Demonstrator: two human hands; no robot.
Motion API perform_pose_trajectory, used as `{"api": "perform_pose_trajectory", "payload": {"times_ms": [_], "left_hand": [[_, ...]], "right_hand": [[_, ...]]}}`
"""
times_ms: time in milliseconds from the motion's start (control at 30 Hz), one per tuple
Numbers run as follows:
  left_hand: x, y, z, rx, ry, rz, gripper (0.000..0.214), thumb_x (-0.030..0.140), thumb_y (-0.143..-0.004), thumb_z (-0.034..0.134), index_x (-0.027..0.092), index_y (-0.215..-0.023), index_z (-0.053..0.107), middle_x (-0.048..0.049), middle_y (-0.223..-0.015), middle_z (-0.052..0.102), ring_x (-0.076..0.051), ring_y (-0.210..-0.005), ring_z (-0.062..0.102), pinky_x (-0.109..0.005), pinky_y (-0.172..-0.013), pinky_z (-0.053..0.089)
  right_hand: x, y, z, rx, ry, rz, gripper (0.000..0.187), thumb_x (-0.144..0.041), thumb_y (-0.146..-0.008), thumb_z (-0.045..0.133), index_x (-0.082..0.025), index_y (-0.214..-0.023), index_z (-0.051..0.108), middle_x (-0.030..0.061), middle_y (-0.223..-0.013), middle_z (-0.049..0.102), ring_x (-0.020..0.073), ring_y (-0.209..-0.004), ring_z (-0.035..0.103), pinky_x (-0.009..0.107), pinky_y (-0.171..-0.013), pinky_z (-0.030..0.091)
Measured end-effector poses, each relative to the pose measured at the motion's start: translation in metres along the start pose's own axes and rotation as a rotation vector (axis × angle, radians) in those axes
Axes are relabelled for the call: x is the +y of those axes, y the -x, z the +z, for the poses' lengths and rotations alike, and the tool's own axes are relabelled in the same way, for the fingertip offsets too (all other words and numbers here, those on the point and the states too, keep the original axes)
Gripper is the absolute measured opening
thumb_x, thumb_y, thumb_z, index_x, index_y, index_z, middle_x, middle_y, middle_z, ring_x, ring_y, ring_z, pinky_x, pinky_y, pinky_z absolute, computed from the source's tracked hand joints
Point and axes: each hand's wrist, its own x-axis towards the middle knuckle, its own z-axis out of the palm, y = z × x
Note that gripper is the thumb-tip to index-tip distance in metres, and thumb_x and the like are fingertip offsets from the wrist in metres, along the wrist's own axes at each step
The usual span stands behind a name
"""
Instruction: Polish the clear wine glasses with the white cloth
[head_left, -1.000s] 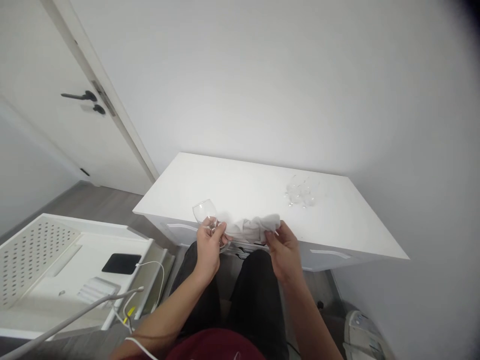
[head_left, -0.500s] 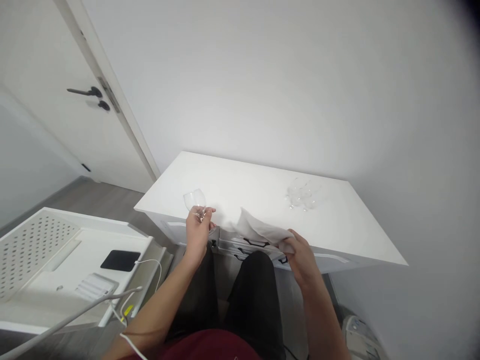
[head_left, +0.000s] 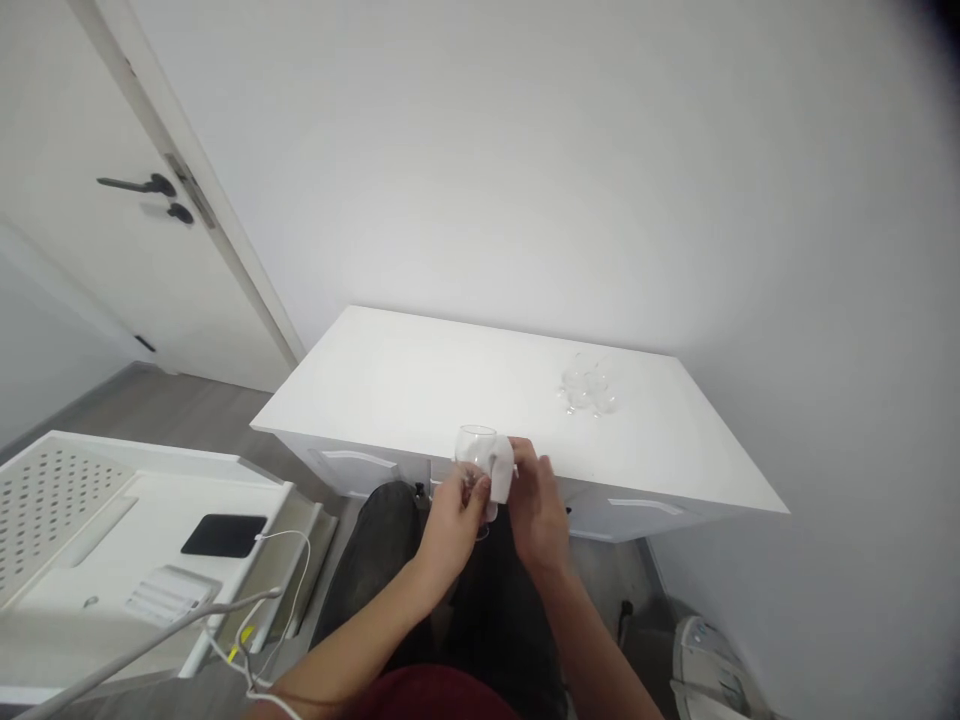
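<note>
My left hand [head_left: 454, 510] is closed around the lower part of a clear stemmed glass [head_left: 477, 440], held upright over the front edge of the white cabinet. Its foot shows below the hand, above my lap. A white cloth [head_left: 502, 468] lies against the right side of the bowl. At the right edge of this cloth are the bent fingers of my right hand [head_left: 538, 510], somewhat blurred, with the fingertips on the fabric. Farther back on the cabinet top [head_left: 420, 370], several clear glasses [head_left: 587, 388] are grouped close together at the right; their outlines are faint.
To the left stands a white cart [head_left: 135, 500] with a black phone [head_left: 224, 535], a white striped item [head_left: 169, 597] and cables. A grey bar crosses the lower left. A door with a dark handle [head_left: 139, 185] is at upper left. A whitish appliance [head_left: 709, 665] sits on the floor at lower right.
My left hand has carried the glass rightward and nearer to me. My right hand has moved left, and the cloth, earlier hanging apart from the glass, is now bunched against it.
</note>
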Motion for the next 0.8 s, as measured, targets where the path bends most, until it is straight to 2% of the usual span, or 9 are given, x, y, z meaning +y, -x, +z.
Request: {"api": "perform_pose_trajectory", "payload": {"times_ms": [133, 233, 300, 367, 467, 567, 633, 767, 800], "left_hand": [[-0.003, 0.003, -0.002, -0.161, 0.046, -0.028, 0.044, 0.063, -0.099, 0.064, 0.020, -0.089, 0.063, 0.0010, -0.062, 0.058, -0.014, -0.054, 0.050, -0.026, -0.054, 0.034], [-0.009, 0.006, -0.002, -0.152, 0.054, 0.031, 0.038, 0.057, -0.102, 0.062, 0.019, -0.096, 0.065, 0.0001, -0.068, 0.061, -0.014, -0.059, 0.052, -0.026, -0.057, 0.036], [-0.011, 0.008, -0.002, -0.182, 0.049, 0.073, 0.037, 0.054, -0.103, 0.061, 0.019, -0.093, 0.064, -0.0010, -0.071, 0.062, -0.014, -0.064, 0.053, -0.026, -0.061, 0.039], [-0.010, 0.009, -0.004, -0.335, 0.129, 0.033, 0.043, 0.059, -0.103, 0.060, 0.018, -0.089, 0.062, -0.0003, -0.069, 0.059, -0.014, -0.063, 0.054, -0.026, -0.062, 0.042], [-0.003, 0.008, -0.012, -0.608, 0.368, -0.113, 0.054, 0.072, -0.098, 0.059, 0.019, -0.086, 0.056, 0.0070, -0.059, 0.040, -0.011, -0.053, 0.046, -0.028, -0.061, 0.048], [0.001, 0.004, -0.020, -0.770, 0.476, -0.222, 0.060, 0.079, -0.093, 0.061, 0.022, -0.079, 0.049, 0.0111, -0.056, 0.027, -0.009, -0.049, 0.035, -0.031, -0.062, 0.053], [-0.003, 0.004, -0.020, -0.698, 0.364, -0.217, 0.058, 0.077, -0.093, 0.060, 0.022, -0.078, 0.049, 0.0090, -0.056, 0.033, -0.010, -0.050, 0.037, -0.032, -0.062, 0.054], [-0.021, 0.008, -0.014, -0.150, -0.048, 0.036, 0.038, 0.058, -0.091, 0.071, 0.022, -0.098, 0.064, -0.0059, -0.080, 0.067, -0.022, -0.075, 0.062, -0.036, -0.072, 0.057], [-0.024, 0.010, -0.014, -0.088, -0.086, 0.081, 0.037, 0.056, -0.089, 0.073, 0.021, -0.102, 0.066, -0.0076, -0.085, 0.069, -0.024, -0.081, 0.065, -0.037, -0.075, 0.057]], "right_hand": [[-0.002, -0.003, -0.007, -0.046, -0.133, 0.119, 0.034, -0.052, -0.084, 0.088, -0.028, -0.100, 0.070, 0.0005, -0.098, 0.068, 0.0163, -0.078, 0.059, 0.028, -0.065, 0.049], [0.002, -0.001, -0.012, -0.157, -0.045, 0.280, 0.042, -0.058, -0.084, 0.086, -0.024, -0.104, 0.071, 0.0020, -0.086, 0.067, 0.0175, -0.073, 0.059, 0.028, -0.061, 0.048], [0.002, -0.001, -0.012, -0.232, -0.021, 0.305, 0.048, -0.062, -0.082, 0.086, -0.021, -0.102, 0.071, 0.0017, -0.079, 0.064, 0.0181, -0.071, 0.059, 0.028, -0.060, 0.048], [-0.001, -0.003, -0.012, -0.298, -0.045, 0.264, 0.050, -0.057, -0.077, 0.091, -0.021, -0.106, 0.071, 0.0008, -0.081, 0.064, 0.0163, -0.071, 0.058, 0.026, -0.061, 0.046], [-0.011, -0.011, -0.012, -0.364, -0.122, 0.229, 0.053, -0.050, -0.074, 0.093, -0.021, -0.111, 0.070, 0.0010, -0.088, 0.067, 0.0137, -0.073, 0.057, 0.023, -0.064, 0.045], [-0.017, -0.018, -0.008, -0.451, -0.137, 0.270, 0.056, -0.053, -0.068, 0.090, -0.020, -0.109, 0.069, 0.0031, -0.091, 0.070, 0.0165, -0.074, 0.060, 0.026, -0.065, 0.046], [-0.019, -0.016, 0.001, -0.414, -0.009, 0.233, 0.049, -0.050, -0.069, 0.086, -0.020, -0.105, 0.069, 0.0031, -0.087, 0.070, 0.0180, -0.073, 0.060, 0.028, -0.065, 0.046], [-0.020, 0.003, 0.025, 0.103, 0.525, -0.099, 0.028, -0.034, -0.073, 0.078, -0.022, -0.096, 0.070, 0.0020, -0.086, 0.070, 0.0202, -0.080, 0.061, 0.033, -0.079, 0.050], [-0.021, 0.006, 0.028, 0.174, 0.582, -0.135, 0.026, -0.033, -0.073, 0.077, -0.022, -0.096, 0.070, 0.0025, -0.088, 0.071, 0.0208, -0.083, 0.062, 0.033, -0.083, 0.050]]}}
